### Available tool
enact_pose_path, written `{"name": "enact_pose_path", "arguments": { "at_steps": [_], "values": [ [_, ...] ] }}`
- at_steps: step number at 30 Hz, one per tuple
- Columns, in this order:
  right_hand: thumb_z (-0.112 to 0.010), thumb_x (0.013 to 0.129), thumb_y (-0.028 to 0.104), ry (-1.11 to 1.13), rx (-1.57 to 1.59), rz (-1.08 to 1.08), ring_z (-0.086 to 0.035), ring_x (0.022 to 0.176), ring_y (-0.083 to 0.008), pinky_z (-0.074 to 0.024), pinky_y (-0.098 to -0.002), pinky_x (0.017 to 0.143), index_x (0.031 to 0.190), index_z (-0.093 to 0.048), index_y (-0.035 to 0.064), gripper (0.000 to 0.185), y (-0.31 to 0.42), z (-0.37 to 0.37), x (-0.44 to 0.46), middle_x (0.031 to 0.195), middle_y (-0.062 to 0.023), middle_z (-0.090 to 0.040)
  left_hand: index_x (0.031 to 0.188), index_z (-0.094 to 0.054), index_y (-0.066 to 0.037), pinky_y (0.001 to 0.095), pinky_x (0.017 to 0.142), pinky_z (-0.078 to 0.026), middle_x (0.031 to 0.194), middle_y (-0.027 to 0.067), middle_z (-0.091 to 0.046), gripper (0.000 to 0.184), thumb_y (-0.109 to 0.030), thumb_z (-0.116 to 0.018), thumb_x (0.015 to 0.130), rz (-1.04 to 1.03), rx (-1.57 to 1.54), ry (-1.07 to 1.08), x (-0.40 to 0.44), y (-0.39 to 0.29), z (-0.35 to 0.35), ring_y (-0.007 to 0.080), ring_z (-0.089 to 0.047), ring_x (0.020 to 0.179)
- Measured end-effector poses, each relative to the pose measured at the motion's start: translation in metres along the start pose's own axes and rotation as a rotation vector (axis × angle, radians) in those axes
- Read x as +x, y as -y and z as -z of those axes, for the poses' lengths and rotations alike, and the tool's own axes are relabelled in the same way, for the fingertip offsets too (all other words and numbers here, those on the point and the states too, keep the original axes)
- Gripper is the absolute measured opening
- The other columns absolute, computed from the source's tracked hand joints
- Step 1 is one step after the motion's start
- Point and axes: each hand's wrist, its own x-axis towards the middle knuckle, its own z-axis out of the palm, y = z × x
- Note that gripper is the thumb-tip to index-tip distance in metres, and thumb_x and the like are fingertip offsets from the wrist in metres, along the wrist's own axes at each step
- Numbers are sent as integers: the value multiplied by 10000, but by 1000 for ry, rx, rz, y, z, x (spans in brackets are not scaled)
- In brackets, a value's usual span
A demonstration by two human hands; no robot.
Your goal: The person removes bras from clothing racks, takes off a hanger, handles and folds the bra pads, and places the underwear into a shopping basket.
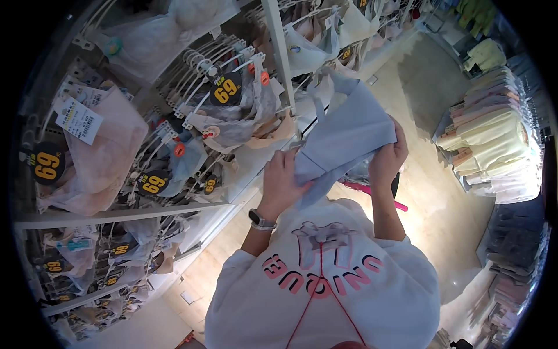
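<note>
A light blue garment [346,136] is stretched between my two hands in front of my chest. My left hand [283,180], with a watch on its wrist, has its fingers closed on the garment's lower left edge. On the other side, my right hand [389,154] grips the garment's right edge, its fingers partly behind the cloth. A strap-like part of the garment reaches up at the upper left, near the shelf post.
Racks of hanging bras [238,104] with round "69" price tags [225,89] fill the left side. At the right hangs a row of light-coloured clothes [497,139]. A pink and black object [363,187] shows beyond the garment, above the pale floor [427,198].
</note>
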Motion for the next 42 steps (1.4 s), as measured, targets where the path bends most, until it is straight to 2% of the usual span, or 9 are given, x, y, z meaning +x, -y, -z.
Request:
{"name": "enact_pose_path", "arguments": {
  "at_steps": [7, 10, 13, 17, 23, 30, 32, 36, 42],
  "values": [
    [-463, 950, 63, -150, 380, -85, -609, 907, -113, -500, -223, 781, 1194, -518, -29, 266, 14, -3, -12, 1095, -84, -610, 1310, -328, 11, 413, 903, -410, 1120, 194, -490, 760, -65, -721, 664, 137, -221, -362, -7, 25, -53, 330, -509, 1050],
    [-467, 951, 72, -178, 388, -96, -593, 814, -62, -481, -177, 658, 1178, -530, -21, 254, 15, 0, -14, 1034, -58, -622, 1297, -360, 18, 402, 792, -500, 1151, 165, -495, 580, 27, -585, 762, 420, -926, -132, -15, 43, -83, 254, -572, 959],
    [-471, 947, 69, -212, 391, -113, -557, 721, -29, -435, -160, 571, 1182, -532, -10, 256, 8, 1, -11, 986, -38, -628, 1275, -394, 22, 342, 682, -544, 1158, 127, -532, 490, 46, -540, 808, 577, -1055, 300, -15, 37, -82, 192, -599, 923],
    [-477, 926, 32, -230, 325, -43, -536, 691, -23, -405, -155, 548, 1179, -536, -3, 262, 8, 24, 1, 964, -32, -630, 1168, -479, 45, 274, 709, -537, 1020, 100, -601, 358, 103, -503, 816, 471, -1338, -75, -25, 37, -74, 163, -617, 916],
    [-520, 852, -47, -168, -66, 268, -602, 980, -185, -493, -288, 853, 1177, -521, -18, 326, 5, 35, -3, 1240, -141, -534, 1106, -588, 41, 230, 695, -506, 999, 109, -642, 301, 102, -520, 819, 172, -631, -701, -4, 59, 2, 120, -625, 849],
    [-577, 805, -71, -144, -337, 350, -567, 954, -152, -492, -256, 813, 1119, -554, -11, 320, 5, 51, -2, 1087, -83, -568, 1069, -617, 14, 227, 653, -513, 896, 100, -672, 242, 55, -563, 836, 131, -383, -790, -12, 64, 38, 116, -639, 781],
    [-543, 786, -98, -93, -434, 314, -540, 830, -113, -465, -231, 681, 1006, -626, 20, 263, 8, 46, -7, 956, -42, -533, 1089, -590, 11, 237, 660, -520, 908, 97, -664, 240, 37, -552, 853, 155, -664, -767, -4, 64, 29, 132, -643, 789],
    [-528, 676, -109, 269, -685, 298, -580, 789, -215, -478, -300, 680, 951, -652, 28, 331, -33, 55, -7, 887, -102, -561, 1118, -514, 18, 250, 759, -500, 1016, 82, -623, 219, -14, -471, 906, 462, -1206, -612, 2, 51, 27, 139, -617, 887],
    [-569, 695, -16, 688, -989, 25, -611, 821, -324, -480, -401, 718, 953, -661, 43, 281, -127, 64, -61, 859, -167, -602, 1035, -533, -28, 273, 767, -510, 995, 66, -599, 154, -33, -444, 910, 529, -1696, -497, 7, 53, 8, 145, -601, 856]
  ]
}}
